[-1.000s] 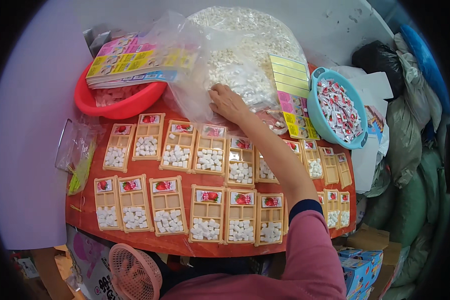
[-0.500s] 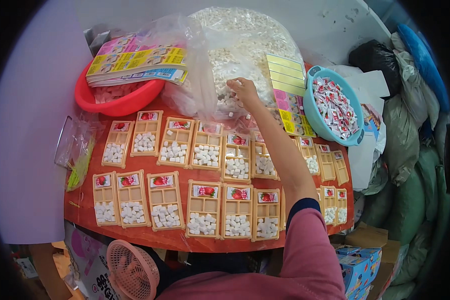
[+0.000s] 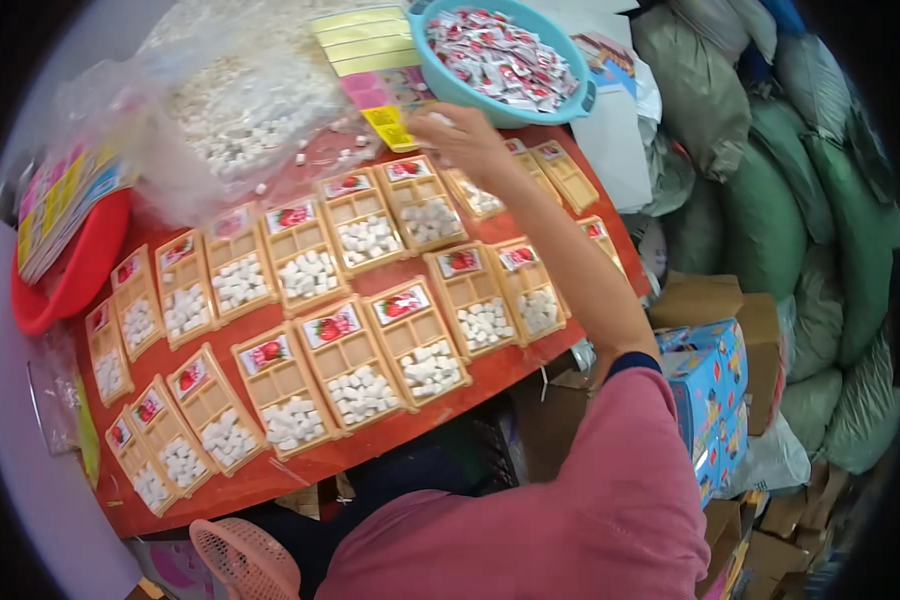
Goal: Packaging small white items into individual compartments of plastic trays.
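My right hand is closed over a few white mini marshmallows above the far row of trays. Beneath and beside it lies a beige compartment tray with a strawberry-printed packet in its top slot and marshmallows in the large lower section. Two rows of similar trays cover the table; one far-right tray shows no marshmallows. To the hand's left, a big clear plastic bag spreads around a heap of marshmallows. My left hand is out of sight.
A blue basin of small packets stands beyond my hand, next to printed card sheets. At left, a red basin carries stacked cards. A pink basket, blue boxes and green sacks surround the red table.
My right hand has left the marshmallow heap and moved right, over the far trays, with marshmallows in it. The whole view has turned and shifted toward the right.
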Demonstrator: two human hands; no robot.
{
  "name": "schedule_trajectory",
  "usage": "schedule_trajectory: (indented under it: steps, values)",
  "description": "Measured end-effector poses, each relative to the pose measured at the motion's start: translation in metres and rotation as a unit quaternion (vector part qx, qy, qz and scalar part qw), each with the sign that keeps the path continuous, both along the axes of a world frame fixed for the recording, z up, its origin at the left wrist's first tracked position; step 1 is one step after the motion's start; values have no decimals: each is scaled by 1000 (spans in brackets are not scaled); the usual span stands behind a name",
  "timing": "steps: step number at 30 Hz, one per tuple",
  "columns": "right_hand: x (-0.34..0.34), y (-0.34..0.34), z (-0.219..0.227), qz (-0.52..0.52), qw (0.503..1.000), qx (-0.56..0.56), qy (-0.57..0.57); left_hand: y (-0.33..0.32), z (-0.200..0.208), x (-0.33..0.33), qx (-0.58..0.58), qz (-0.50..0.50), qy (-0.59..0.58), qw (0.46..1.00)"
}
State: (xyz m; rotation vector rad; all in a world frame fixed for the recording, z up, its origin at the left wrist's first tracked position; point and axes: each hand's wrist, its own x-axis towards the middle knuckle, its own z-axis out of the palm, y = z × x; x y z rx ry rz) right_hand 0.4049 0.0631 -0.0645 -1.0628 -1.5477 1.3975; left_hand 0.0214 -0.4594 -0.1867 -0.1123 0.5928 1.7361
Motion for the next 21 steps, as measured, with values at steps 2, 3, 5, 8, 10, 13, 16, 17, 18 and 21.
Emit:
schedule_trajectory:
  steps: [2,3,5,8,10,13,16,17,18,21]
  values:
    - [58,-13,-7,-72,982,100,-140,9,11,6,-47,2,63,997]
    - [87,-17,-11,-110,959,143,-220,14,18,9,-69,2,92,993]
    - [133,-19,-31,-149,952,127,-236,25,31,16,-111,9,155,982]
    - [164,-17,-51,-155,866,300,-369,33,48,28,-168,31,256,951]
    - [167,-15,-64,-134,853,349,-365,22,36,25,-189,43,291,937]
    - [162,-17,-72,-109,830,406,-366,-9,-5,1,-315,-15,728,609]
    - [164,-18,-75,-110,814,428,-377,-10,-4,1,-327,-27,723,607]
    - [166,-18,-75,-115,804,440,-383,-10,-4,2,-331,-32,722,607]
    - [168,-18,-75,-116,804,440,-383,-10,-4,2,-334,-38,720,607]
    - [174,-19,-76,-98,820,422,-375,-10,-2,3,-343,-56,714,608]
